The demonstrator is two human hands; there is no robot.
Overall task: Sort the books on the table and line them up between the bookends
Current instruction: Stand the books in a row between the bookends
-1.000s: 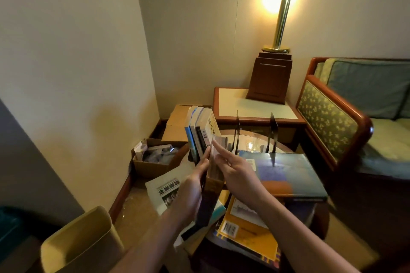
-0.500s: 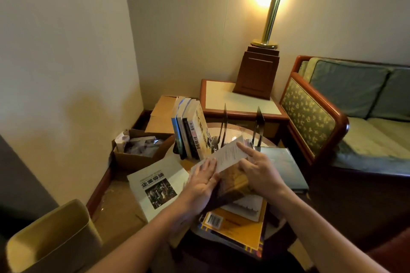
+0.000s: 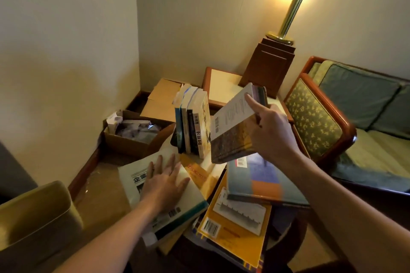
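At 7 o'clock the left hand (image 3: 165, 186) lies flat, fingers spread, on an overhanging white book (image 3: 131, 180) — it may slide. Toward 1 o'clock the right hand (image 3: 270, 133) clasps a tilted book (image 3: 230, 126) beside the standing row (image 3: 193, 126); a nudge could topple it.

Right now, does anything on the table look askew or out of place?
Yes: the flat books lie in a skewed, overlapping heap. The white book under the left hand and the yellow book overhang its near side.
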